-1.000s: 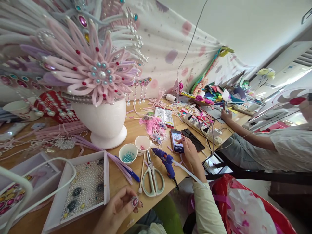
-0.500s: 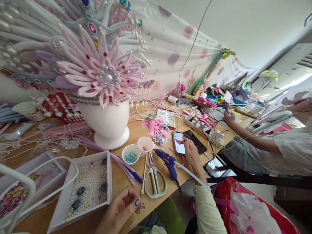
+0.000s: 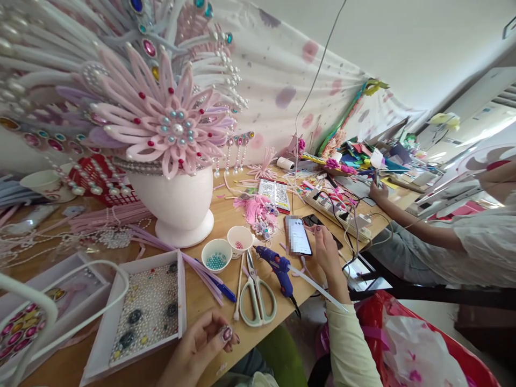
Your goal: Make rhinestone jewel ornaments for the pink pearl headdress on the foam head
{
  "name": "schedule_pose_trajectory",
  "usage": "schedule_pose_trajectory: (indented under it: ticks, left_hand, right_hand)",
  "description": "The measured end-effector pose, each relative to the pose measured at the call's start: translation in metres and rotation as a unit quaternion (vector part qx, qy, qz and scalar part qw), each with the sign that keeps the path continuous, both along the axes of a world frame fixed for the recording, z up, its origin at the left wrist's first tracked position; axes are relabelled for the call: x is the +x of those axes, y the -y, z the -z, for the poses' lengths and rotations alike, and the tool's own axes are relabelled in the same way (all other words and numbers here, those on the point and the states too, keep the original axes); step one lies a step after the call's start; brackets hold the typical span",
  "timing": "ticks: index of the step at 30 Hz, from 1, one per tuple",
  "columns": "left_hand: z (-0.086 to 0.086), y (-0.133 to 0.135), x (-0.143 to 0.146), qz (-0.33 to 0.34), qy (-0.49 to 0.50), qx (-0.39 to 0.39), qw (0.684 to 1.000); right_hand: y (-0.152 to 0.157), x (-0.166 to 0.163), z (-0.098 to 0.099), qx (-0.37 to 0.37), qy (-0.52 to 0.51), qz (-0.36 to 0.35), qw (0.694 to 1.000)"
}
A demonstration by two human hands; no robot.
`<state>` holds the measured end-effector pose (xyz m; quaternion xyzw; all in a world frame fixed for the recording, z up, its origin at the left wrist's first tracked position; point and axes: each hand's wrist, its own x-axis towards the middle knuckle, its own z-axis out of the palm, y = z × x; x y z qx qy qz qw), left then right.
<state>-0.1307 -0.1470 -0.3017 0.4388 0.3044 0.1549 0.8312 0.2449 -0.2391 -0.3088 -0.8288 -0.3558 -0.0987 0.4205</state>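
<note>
My left hand (image 3: 207, 344) is at the table's front edge, with its fingers curled and the thumb against them; whatever is inside, if anything, is hidden. Just right of a lit phone (image 3: 299, 236) is my right hand (image 3: 327, 252), its fingers partly stretched and holding nothing I can see. Between my hands lie white-handled scissors (image 3: 257, 301) and a blue glue gun (image 3: 278, 264) with a long glue stick out of its back. Behind the scissors stand a cup of teal beads (image 3: 216, 257) and a cup of pink beads (image 3: 240, 239).
A white foam head (image 3: 173, 201) bears a large pink flower headdress (image 3: 177, 129). Trays of pearls (image 3: 151, 306) and gems (image 3: 16, 333) are at left. A power strip (image 3: 334, 215) with cables lies at right. Beyond it, another person's hand (image 3: 379, 191) holds a phone.
My right hand has drawn back to the right, off the phone's screen, and the screen now shows a different page. My left hand has stayed in place.
</note>
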Motion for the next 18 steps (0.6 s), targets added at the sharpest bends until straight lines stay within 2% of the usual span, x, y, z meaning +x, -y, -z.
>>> schedule_pose_trajectory:
  ticks: [4,8,14,18]
  left_hand:
    - [0.003,0.001,-0.001,-0.012,0.007,0.004,1.000]
    - [0.005,0.000,-0.002,-0.007,0.002,0.011,1.000]
    - [0.007,-0.001,-0.003,0.000,-0.007,0.025,1.000]
    - [0.004,-0.003,-0.004,0.010,-0.024,0.038,0.999]
  right_hand:
    - [-0.009,-0.005,-0.003,0.001,0.008,-0.011,1.000]
    - [-0.004,-0.010,-0.002,0.005,0.023,0.009,1.000]
    - [0.020,-0.021,0.015,0.054,0.046,0.098,0.993]
    - [0.034,-0.028,0.027,0.059,0.055,0.107,0.991]
